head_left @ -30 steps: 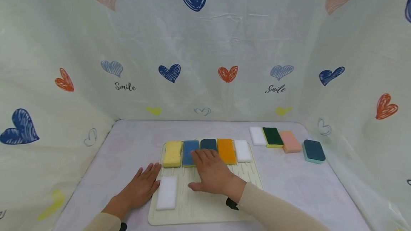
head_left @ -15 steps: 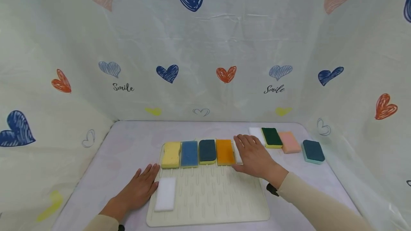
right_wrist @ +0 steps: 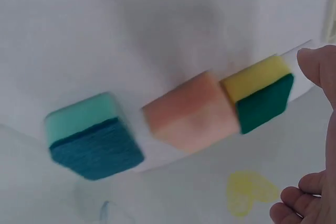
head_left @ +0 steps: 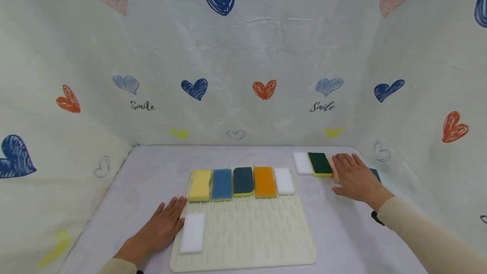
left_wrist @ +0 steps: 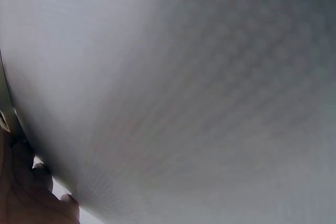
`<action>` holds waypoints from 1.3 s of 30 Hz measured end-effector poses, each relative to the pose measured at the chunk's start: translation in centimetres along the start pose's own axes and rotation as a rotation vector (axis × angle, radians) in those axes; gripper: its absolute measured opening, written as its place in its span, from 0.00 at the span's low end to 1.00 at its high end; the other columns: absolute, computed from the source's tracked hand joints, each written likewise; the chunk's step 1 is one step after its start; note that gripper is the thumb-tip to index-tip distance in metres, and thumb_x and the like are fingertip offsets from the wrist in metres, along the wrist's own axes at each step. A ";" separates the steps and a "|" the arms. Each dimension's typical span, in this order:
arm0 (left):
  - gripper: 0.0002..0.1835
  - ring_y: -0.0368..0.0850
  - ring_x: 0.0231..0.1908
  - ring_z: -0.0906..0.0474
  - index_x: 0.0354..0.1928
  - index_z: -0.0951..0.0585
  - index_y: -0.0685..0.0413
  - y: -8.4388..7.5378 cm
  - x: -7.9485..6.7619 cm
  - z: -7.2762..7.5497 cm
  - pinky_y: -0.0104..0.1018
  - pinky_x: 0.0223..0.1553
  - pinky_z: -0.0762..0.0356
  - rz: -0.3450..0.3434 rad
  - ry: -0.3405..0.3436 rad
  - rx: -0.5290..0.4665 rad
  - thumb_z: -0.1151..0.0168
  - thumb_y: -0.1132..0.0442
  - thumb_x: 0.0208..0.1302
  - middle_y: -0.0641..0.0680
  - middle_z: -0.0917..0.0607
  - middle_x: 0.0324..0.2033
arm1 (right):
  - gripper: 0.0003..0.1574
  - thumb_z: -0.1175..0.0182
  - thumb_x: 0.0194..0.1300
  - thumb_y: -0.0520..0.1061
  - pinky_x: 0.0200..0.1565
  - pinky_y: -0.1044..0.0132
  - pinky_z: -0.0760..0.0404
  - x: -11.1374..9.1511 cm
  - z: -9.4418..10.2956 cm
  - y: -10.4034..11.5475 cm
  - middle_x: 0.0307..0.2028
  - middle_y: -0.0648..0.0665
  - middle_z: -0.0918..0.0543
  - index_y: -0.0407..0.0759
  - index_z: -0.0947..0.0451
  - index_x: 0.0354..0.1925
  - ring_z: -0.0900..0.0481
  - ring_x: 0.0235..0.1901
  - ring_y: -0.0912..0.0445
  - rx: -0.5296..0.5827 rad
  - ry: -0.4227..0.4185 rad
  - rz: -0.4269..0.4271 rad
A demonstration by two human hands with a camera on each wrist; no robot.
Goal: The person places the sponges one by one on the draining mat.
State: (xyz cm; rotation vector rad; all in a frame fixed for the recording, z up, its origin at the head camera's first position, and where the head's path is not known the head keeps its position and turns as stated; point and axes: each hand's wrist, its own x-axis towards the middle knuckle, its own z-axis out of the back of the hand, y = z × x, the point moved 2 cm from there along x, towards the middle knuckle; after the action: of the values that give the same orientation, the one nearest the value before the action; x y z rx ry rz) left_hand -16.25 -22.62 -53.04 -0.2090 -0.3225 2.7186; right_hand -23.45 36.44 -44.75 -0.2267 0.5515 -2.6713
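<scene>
Clock centred on the cream rectangular ribbed mat (head_left: 258, 236), head view, 12 = far side. Right hand (head_left: 355, 179): 2 o'clock, off the mat, above the peach-pink sponge block (right_wrist: 191, 116) and hiding most of it. Fingers straight, slightly spread, thumb out, pinching nothing; right wrist view shows that sponge clear of thumb and fingertips. Mint sponge block with dark teal face (right_wrist: 97, 145): outboard of it, small gap, mostly behind the hand in head view. Inboard, just beside the pink: yellow sponge with dark green face (head_left: 320, 165), then white foam block (head_left: 302, 163). Left hand (head_left: 161, 225): 9 o'clock, palm down on the pale table (head_left: 156, 168), fingers straight, slightly spread, thumb at the mat edge; left wrist view too blurred to add detail. White foam slab (head_left: 192, 233) on the mat near that thumb. Far row, 10 to 2: yellow waisted sponge (head_left: 199, 186), blue-faced rectangular sponge (head_left: 222, 185), dark-blue-faced yellow sponge (head_left: 243, 182), orange rectangular sponge (head_left: 264, 182), small white foam block (head_left: 284, 181).
</scene>
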 end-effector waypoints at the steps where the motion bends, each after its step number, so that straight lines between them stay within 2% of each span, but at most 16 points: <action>1: 0.34 0.67 0.79 0.41 0.81 0.40 0.65 0.0 0.0 0.0 0.72 0.75 0.44 -0.001 -0.004 -0.001 0.50 0.51 0.84 0.65 0.35 0.79 | 0.65 0.21 0.54 0.67 0.73 0.32 0.35 -0.4 -0.4 -0.9 0.68 0.27 0.26 0.25 0.34 0.71 0.29 0.69 0.32 -0.005 0.014 0.001; 7: 0.34 0.67 0.78 0.40 0.81 0.39 0.64 -0.1 -0.1 0.0 0.72 0.74 0.44 -0.007 -0.012 -0.006 0.50 0.51 0.84 0.66 0.35 0.79 | 0.65 0.19 0.50 0.64 0.70 0.31 0.33 -3.0 -2.9 -5.5 0.68 0.24 0.26 0.22 0.32 0.68 0.30 0.69 0.29 -0.007 0.084 0.020; 12: 0.34 0.67 0.79 0.40 0.81 0.39 0.63 0.2 0.0 -0.1 0.72 0.75 0.45 0.001 -0.011 -0.003 0.50 0.51 0.84 0.65 0.34 0.78 | 0.64 0.17 0.46 0.60 0.70 0.31 0.32 -4.1 -4.6 -7.4 0.67 0.24 0.25 0.22 0.30 0.67 0.30 0.68 0.28 -0.019 0.130 0.035; 17: 0.34 0.68 0.78 0.40 0.81 0.39 0.63 0.3 0.0 -0.2 0.72 0.75 0.44 0.009 0.000 -0.002 0.49 0.51 0.84 0.66 0.34 0.78 | 0.62 0.17 0.47 0.57 0.71 0.31 0.33 -4.0 -5.6 -8.3 0.67 0.23 0.25 0.22 0.30 0.67 0.30 0.69 0.28 -0.039 0.151 0.046; 24: 0.33 0.67 0.78 0.39 0.81 0.38 0.63 -0.1 -0.1 0.0 0.71 0.75 0.43 0.003 -0.012 -0.008 0.49 0.51 0.84 0.65 0.34 0.78 | 0.59 0.18 0.48 0.53 0.70 0.31 0.33 -3.7 -6.4 -9.3 0.66 0.23 0.25 0.21 0.31 0.67 0.30 0.68 0.27 -0.003 0.182 0.048; 35: 0.34 0.65 0.79 0.39 0.81 0.39 0.62 0.0 0.0 -0.2 0.70 0.75 0.43 0.009 -0.013 -0.002 0.50 0.50 0.84 0.64 0.34 0.79 | 0.58 0.19 0.47 0.53 0.70 0.30 0.32 -3.3 -7.9 -9.8 0.65 0.23 0.25 0.21 0.30 0.66 0.30 0.67 0.27 0.023 0.203 0.034; 39: 0.34 0.65 0.79 0.40 0.81 0.39 0.61 0.1 0.0 -0.4 0.70 0.75 0.44 0.016 -0.014 -0.009 0.51 0.49 0.85 0.63 0.34 0.79 | 0.59 0.21 0.47 0.53 0.70 0.29 0.35 -3.1 -8.3 -9.9 0.65 0.22 0.25 0.21 0.32 0.67 0.30 0.67 0.27 0.064 0.222 0.010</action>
State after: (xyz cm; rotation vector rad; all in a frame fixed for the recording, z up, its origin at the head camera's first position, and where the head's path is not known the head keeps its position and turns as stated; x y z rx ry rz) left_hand -16.23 -22.64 -53.41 -0.1962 -0.3378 2.7359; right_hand -26.09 48.90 -48.47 0.0917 0.5299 -2.7168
